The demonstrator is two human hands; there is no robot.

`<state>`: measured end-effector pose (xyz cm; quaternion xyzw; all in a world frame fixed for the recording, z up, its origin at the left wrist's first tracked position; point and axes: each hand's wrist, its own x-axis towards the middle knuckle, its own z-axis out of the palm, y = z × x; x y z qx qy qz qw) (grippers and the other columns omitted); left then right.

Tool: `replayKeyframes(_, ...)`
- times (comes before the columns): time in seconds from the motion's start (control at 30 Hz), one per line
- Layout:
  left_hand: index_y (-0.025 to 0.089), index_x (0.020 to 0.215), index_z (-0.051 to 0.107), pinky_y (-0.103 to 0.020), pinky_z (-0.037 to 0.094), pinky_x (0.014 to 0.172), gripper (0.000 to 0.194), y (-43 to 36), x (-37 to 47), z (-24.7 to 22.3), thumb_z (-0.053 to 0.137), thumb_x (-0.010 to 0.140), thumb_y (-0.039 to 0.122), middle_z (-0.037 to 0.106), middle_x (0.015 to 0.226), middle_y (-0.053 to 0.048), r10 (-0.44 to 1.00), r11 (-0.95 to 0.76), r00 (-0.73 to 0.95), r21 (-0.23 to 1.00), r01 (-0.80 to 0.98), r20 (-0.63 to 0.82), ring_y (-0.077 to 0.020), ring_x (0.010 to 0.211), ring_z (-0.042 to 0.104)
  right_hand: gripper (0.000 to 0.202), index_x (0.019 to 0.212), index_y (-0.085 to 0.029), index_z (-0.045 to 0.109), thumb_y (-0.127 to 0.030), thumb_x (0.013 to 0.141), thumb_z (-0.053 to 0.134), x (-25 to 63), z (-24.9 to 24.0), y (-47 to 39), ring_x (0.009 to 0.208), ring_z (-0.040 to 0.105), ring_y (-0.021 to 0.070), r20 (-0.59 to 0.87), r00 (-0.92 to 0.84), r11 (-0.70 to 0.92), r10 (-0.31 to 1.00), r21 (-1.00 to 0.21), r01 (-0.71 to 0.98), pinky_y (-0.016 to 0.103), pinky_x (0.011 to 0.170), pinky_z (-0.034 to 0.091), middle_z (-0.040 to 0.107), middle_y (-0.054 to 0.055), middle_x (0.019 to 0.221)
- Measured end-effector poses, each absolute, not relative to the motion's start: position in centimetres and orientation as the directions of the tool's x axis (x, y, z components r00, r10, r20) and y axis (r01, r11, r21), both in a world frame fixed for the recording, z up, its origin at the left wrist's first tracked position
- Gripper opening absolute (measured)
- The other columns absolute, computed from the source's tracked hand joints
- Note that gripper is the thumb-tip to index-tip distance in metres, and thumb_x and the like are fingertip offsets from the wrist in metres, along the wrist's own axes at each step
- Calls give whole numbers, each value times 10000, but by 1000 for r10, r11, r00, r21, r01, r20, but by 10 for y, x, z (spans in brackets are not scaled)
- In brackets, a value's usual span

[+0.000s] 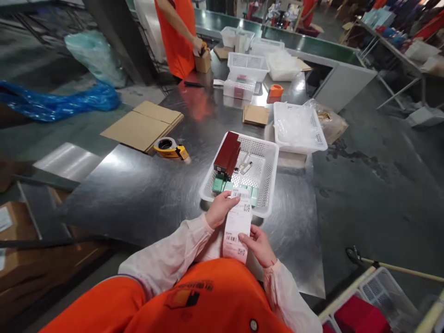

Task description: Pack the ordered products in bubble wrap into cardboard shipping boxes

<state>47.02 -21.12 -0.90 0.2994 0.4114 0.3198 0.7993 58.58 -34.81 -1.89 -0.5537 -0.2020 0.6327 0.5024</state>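
A long strip of white printed labels (239,219) with barcodes and QR codes hangs in front of me. My left hand (221,209) pinches its upper part near the basket rim, thumb on top. Lower down, my right hand (258,245) grips the strip's right edge between thumb and fingers. Just beyond the hands stands a white plastic basket (272,178). In it lie dark red boxes (228,155), several small green boxes (218,183) along the near side, and small clear-and-white items (246,167) whose kind I cannot make out.
A yellow tape dispenser (170,148) and flat cardboard (144,125) lie left on the metal table (138,194). Another white basket (300,127) with clear plastic stands right. An orange tape dispenser (275,91) sits farther back. Across the table, a person in orange (178,37) handles a small carton (203,62).
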Motion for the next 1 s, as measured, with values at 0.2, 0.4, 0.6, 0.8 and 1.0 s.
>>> replayKeyframes(0.2, 145, 803, 587, -235, 470, 538, 504, -207, 457, -12, 920, 490, 357, 709, 655, -16, 811, 530, 410, 822, -210, -419, -139, 555, 629, 502, 804, -186, 687, -548, 522, 890, 584, -26, -349, 700, 686, 211, -548, 182, -434, 816, -790, -433, 370, 741, 540, 745, 44, 754)
replayKeyframes(0.4, 128, 836, 638, -269, 519, 566, 497, -203, 436, -12, 909, 487, 356, 726, 696, -35, 736, 587, 504, 798, -141, -452, -161, 601, 658, 490, 782, -176, 686, -547, 530, 886, 602, -16, -350, 632, 652, 185, -553, 252, -444, 794, -811, -381, 305, 609, 510, 729, 36, 709)
replayKeyframes(0.6, 116, 780, 650, -255, 487, 508, 410, -209, 432, -21, 877, 525, 342, 699, 654, -32, 768, 561, 448, 818, -124, -458, -142, 544, 617, 509, 812, -166, 716, -544, 519, 890, 601, -13, -353, 649, 668, 205, -543, 294, -435, 786, -825, -361, 315, 603, 523, 742, 57, 722)
replayKeyframes(0.8, 111, 762, 660, -226, 442, 454, 402, -213, 431, -28, 870, 532, 366, 674, 598, -16, 817, 508, 386, 851, -133, -428, -128, 505, 589, 521, 829, -151, 772, -585, 550, 852, 599, -14, -354, 692, 663, 228, -463, 365, -405, 808, -886, -226, 335, 623, 526, 755, 78, 775)
replayKeyframes(1.0, 108, 827, 668, -208, 471, 466, 445, -222, 427, -36, 895, 534, 355, 683, 664, -15, 753, 614, 436, 765, -194, -493, -113, 532, 601, 551, 799, -156, 773, -607, 496, 861, 609, -10, -358, 644, 649, 217, -478, 449, -416, 755, -879, -235, 321, 590, 517, 748, 70, 735)
